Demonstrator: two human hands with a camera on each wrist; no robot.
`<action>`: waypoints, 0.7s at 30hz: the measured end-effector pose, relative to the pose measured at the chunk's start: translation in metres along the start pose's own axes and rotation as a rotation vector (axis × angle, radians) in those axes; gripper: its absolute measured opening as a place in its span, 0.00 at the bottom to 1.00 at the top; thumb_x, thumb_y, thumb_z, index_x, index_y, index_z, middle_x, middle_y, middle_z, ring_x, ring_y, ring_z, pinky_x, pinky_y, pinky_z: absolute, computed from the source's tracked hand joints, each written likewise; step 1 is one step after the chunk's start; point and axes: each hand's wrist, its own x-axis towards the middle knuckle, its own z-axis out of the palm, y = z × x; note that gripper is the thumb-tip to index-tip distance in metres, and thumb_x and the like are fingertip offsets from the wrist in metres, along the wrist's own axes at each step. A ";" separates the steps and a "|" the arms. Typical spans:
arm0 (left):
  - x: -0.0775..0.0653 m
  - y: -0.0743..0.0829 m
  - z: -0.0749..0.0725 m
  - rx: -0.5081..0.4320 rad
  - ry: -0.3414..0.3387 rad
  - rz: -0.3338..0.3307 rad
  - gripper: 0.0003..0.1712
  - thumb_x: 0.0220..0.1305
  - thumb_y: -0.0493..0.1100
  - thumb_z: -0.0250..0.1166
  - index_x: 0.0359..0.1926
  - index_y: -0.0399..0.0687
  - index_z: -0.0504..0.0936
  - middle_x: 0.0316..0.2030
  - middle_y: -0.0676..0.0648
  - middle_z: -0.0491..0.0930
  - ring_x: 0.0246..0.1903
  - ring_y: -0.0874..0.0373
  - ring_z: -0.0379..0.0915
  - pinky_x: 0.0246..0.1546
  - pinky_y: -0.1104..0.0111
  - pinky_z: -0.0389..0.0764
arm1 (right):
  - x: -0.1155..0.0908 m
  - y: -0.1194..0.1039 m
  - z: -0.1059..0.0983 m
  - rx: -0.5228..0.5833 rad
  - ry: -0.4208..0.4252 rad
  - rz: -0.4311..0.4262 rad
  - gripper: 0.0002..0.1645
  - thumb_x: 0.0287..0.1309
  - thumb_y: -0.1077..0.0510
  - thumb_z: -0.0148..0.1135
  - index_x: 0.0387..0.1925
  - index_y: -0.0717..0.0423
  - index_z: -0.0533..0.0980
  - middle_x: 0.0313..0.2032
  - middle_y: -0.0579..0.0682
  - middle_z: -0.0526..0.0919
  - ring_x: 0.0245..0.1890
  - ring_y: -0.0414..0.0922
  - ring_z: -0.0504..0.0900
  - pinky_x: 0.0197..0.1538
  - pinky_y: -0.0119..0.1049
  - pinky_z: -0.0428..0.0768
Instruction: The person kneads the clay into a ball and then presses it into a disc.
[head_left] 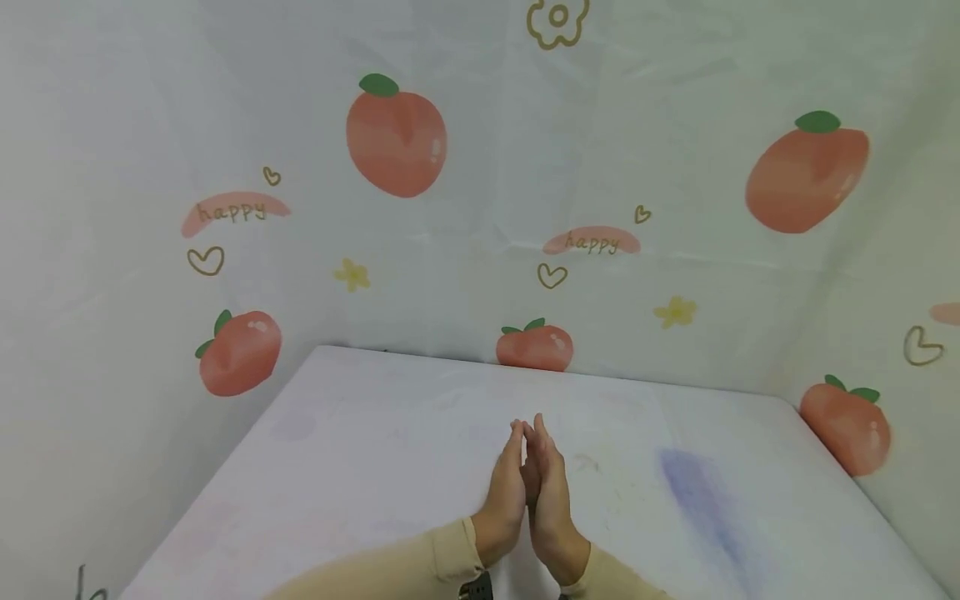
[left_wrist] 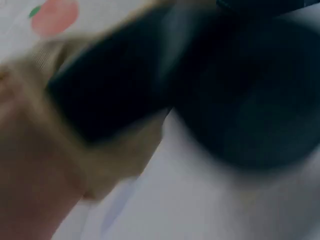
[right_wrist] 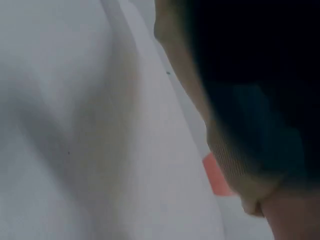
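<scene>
My left hand [head_left: 504, 502] and right hand [head_left: 553, 504] stand upright in front of me over the white table [head_left: 375, 450]. They are brought together palm to palm, fingers straight and pointing up and away, with the fingertips close together. A narrow gap shows between the palms lower down, and I see nothing held in it. In the left wrist view a beige sleeve [left_wrist: 132, 155] and a blurred dark device [left_wrist: 115, 80] fill much of the picture. The right wrist view likewise has a beige sleeve [right_wrist: 225, 150] beside a dark shape [right_wrist: 260, 50]; fingers are out of sight in both.
Behind the table hangs a pale cloth [head_left: 465, 167] printed with peaches, hearts and the word "happy". It also covers the sides. A blue-violet smudge [head_left: 697, 500] marks the tabletop right of the hands. The table's far edge [head_left: 600, 377] meets the cloth.
</scene>
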 end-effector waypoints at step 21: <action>-0.020 -0.008 -0.002 0.173 -0.143 0.132 0.36 0.77 0.59 0.21 0.76 0.44 0.32 0.77 0.49 0.29 0.75 0.50 0.21 0.71 0.45 0.27 | 0.008 0.003 -0.006 -0.037 0.081 -0.042 0.37 0.73 0.36 0.19 0.76 0.40 0.32 0.74 0.42 0.20 0.73 0.49 0.17 0.72 0.56 0.25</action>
